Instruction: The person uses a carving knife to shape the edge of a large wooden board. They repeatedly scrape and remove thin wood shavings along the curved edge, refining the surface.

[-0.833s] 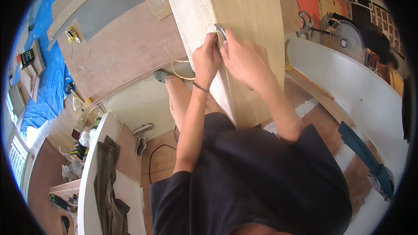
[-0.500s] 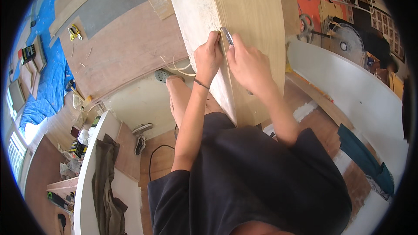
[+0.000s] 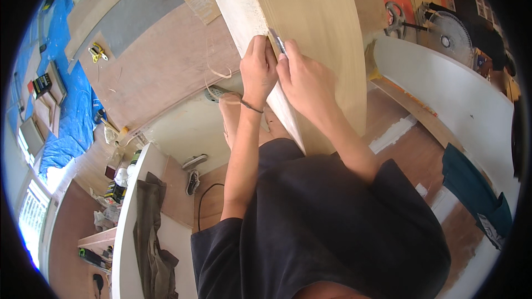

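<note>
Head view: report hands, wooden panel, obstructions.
Right hand gripping cutter at edge of wooden panel. Left hand closed at same edge. Nothing seen blocking.

A bright window (probably barred) glares far left; brown floor lies near a white partition.
</note>
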{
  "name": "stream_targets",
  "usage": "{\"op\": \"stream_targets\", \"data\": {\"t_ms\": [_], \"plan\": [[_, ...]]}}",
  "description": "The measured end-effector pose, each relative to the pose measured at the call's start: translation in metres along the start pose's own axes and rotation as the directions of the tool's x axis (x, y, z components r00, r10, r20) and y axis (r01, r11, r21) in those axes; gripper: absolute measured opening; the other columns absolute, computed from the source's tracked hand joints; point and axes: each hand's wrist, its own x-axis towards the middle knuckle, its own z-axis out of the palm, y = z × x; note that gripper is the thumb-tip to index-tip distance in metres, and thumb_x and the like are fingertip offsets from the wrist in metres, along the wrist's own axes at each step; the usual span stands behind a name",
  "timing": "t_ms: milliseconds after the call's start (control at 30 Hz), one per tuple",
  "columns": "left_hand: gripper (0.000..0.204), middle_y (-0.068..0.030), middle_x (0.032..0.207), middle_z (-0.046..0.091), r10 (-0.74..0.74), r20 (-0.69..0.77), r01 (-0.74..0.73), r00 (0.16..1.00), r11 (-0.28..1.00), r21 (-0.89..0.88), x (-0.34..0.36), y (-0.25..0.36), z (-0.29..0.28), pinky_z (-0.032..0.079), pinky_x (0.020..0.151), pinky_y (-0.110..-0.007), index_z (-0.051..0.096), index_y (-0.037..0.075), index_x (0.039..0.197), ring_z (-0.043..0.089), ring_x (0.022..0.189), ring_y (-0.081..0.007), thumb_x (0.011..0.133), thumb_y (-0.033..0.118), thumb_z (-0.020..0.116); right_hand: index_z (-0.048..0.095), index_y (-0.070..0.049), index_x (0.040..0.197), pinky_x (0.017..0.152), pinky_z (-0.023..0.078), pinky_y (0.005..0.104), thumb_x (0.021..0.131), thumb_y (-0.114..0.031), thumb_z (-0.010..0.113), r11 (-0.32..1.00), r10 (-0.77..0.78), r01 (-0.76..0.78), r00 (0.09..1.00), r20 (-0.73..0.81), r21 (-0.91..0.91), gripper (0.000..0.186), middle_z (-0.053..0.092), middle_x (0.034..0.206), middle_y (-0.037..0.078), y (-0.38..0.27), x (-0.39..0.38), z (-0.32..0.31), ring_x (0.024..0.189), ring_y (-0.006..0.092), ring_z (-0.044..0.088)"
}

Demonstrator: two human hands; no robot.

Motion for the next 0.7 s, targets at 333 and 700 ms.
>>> {"op": "stream_targets", "data": {"t_ms": [333, 700], "plan": [[0.027, -0.0135, 0.06, 0.051, -0.097, 0.102, 0.094, 0.99, 0.995, 0.032, -0.008, -0.011, 0.002, 0.041, 0.047, -0.039, 0.038, 0.004, 0.084, 0.051, 0.051, -0.0346, 0.085, 0.015, 0.063, 0.051, -0.003, 0.102, 0.047, 0.046, 0.0414, 0.091, -0.018, 0.053, 0.996, -0.035, 0.036, 0.999, 0.004, -0.077, 0.019, 0.063, 0.065, 0.011, -0.001, 0.005, 0.004, 0.054, 0.03, 0.061], [0.028, -0.0106, 0.056, 0.05, -0.083, 0.069, 0.076, 0.994, 0.993, 0.089, -0.011, -0.012, 0.002, 0.039, 0.043, -0.036, 0.041, 0.004, 0.088, 0.051, 0.047, -0.0299, 0.086, 0.022, 0.064, 0.052, -0.002, 0.102, 0.045, 0.047, 0.0394, 0.089, -0.017, 0.056, 0.996, -0.056, 0.054, 0.998, -0.024, -0.068, 0.021, 0.064, 0.067, 0.011, 0.002, 0.002, 0.008, 0.055, 0.0283, 0.063]]}}
